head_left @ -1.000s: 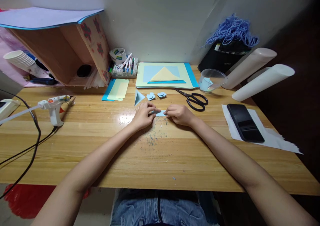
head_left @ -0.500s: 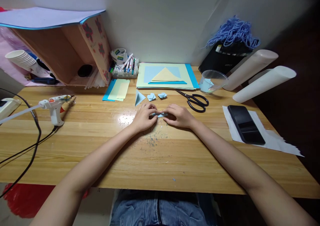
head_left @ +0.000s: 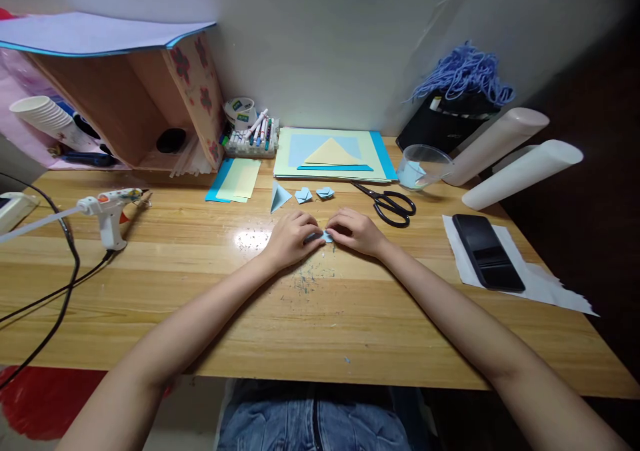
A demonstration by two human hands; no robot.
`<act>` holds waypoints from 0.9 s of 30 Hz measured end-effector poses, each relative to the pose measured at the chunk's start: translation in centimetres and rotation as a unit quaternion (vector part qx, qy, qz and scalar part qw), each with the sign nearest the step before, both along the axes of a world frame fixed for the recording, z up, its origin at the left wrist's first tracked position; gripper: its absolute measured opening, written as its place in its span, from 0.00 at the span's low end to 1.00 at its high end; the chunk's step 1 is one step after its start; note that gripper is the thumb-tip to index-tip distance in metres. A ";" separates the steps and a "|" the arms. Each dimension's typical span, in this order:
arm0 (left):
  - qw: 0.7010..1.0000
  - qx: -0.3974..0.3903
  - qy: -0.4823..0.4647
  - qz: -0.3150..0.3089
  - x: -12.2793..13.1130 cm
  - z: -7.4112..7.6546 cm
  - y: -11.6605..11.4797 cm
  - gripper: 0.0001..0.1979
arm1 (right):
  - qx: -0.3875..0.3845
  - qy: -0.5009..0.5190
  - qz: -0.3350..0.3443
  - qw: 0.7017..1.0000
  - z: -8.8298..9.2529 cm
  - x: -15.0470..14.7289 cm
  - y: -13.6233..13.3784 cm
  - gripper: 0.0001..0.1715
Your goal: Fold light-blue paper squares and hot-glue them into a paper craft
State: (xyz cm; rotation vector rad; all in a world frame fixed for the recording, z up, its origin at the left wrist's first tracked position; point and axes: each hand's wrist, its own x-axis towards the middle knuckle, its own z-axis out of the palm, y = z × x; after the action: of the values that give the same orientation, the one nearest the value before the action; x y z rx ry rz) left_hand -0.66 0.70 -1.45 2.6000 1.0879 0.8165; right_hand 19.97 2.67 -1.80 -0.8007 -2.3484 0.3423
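Between my two hands is a small folded piece of light blue paper (head_left: 327, 236), mostly covered by fingers. My left hand (head_left: 294, 239) is closed on its left part, thumb and fingers together. On its right side my right hand (head_left: 356, 231) pinches the paper with bent fingers. Just beyond the hands lie a blue paper triangle (head_left: 280, 198) and two small folded blue paper pieces, one on the left (head_left: 303, 195) and one on the right (head_left: 325, 193). Black-handled scissors (head_left: 387, 204) rest to the right of them.
Paper scraps (head_left: 307, 281) litter the wooden table (head_left: 240, 318). Behind are stacked coloured sheets (head_left: 383, 154), a marker box (head_left: 253, 141) and a plastic cup (head_left: 425, 166). A glue gun (head_left: 113, 218) with cables stands left. On the right, a phone (head_left: 487, 251) lies on white paper.
Both hands have shifted slightly toward me with the blue paper. My left fingers now cover more of it, and the right fingertips sit at its right end. The camera view has moved slightly.
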 end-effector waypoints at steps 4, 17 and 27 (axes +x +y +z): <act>1.000 -0.011 0.003 -0.002 -0.1 0.1 0.0 0.15 | -0.035 -0.004 0.025 0.999 0.1 0.2 0.1 0.06; 0.989 -0.116 -0.065 0.060 -0.3 0.1 0.1 0.17 | -0.159 0.056 -0.045 0.985 0.4 -0.6 -0.7 0.09; 0.958 -0.244 -0.148 0.039 -0.3 0.5 0.6 0.12 | -0.344 0.160 -0.064 0.923 -0.3 -0.6 -0.4 0.11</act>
State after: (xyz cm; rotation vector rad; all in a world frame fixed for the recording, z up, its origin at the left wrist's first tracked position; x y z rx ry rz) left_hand -0.98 1.26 -0.99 1.9707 1.1339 0.7975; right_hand 19.33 2.25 -2.07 -1.1060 -1.8468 1.1869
